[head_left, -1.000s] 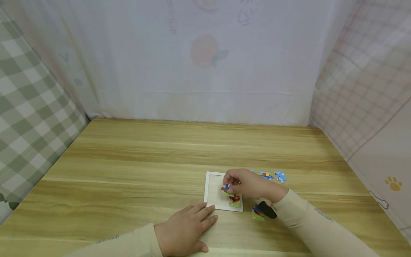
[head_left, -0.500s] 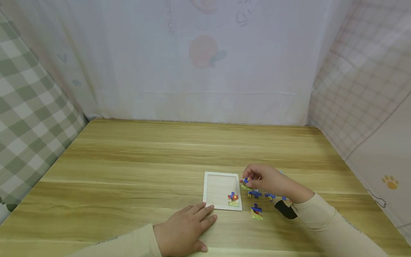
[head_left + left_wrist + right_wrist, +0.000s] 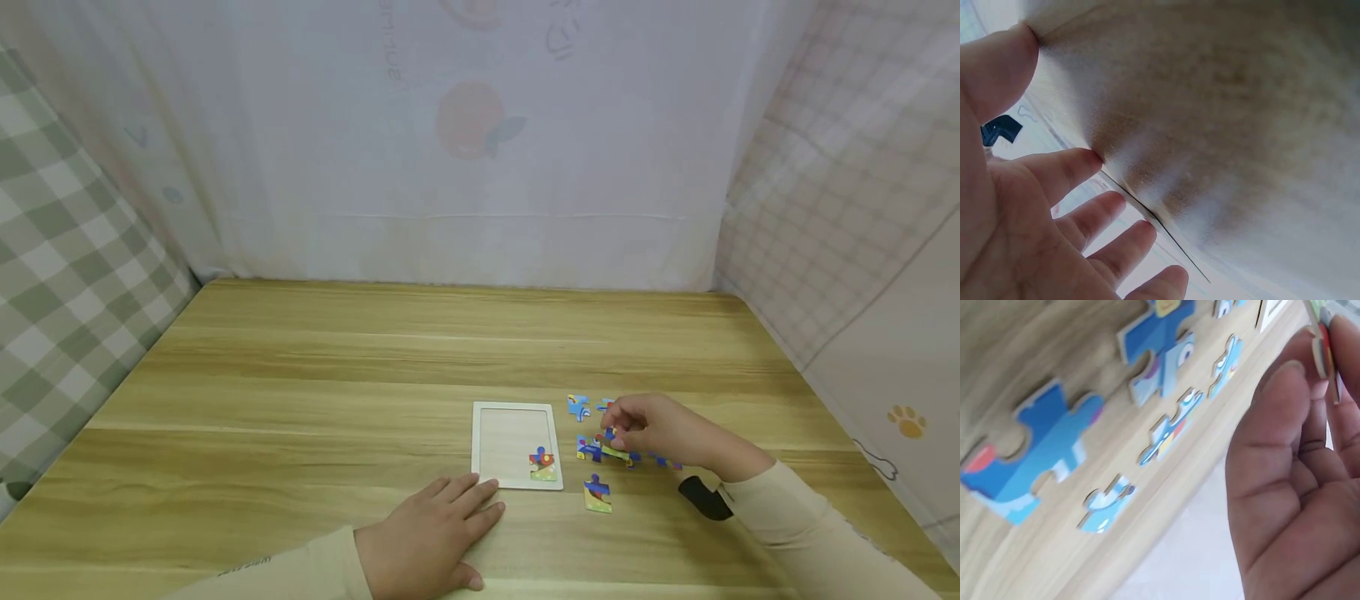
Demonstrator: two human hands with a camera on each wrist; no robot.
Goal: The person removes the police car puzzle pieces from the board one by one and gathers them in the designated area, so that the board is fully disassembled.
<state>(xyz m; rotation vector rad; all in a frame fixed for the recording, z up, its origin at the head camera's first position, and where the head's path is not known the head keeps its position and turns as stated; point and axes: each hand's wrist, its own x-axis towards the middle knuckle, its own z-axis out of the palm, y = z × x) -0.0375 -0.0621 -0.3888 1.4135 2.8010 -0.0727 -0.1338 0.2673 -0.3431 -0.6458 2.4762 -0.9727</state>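
Note:
My right hand (image 3: 667,432) pinches a jigsaw puzzle piece (image 3: 617,453) between thumb and fingers, over other loose pieces. In the right wrist view that held piece (image 3: 1325,353) is seen nearly edge-on. Left of it lies a white-rimmed puzzle tray (image 3: 476,437), with one red, blue and green piece (image 3: 543,467) in its lower right corner. My left hand (image 3: 431,537) rests on the table with fingers spread and straight. Its fingertips touch the tray's lower left corner, also seen in the left wrist view.
A yellow-green and blue piece (image 3: 597,495) lies right of the tray. Several blue pieces, such as this puzzle piece (image 3: 578,406), lie farther back, partly hidden by the right hand. The wooden table (image 3: 300,375) ends at a white curtain (image 3: 337,167).
My right hand, pinching the puzzle piece, has moved from over the tray rightward to above the loose pieces. The left hand has stayed in place.

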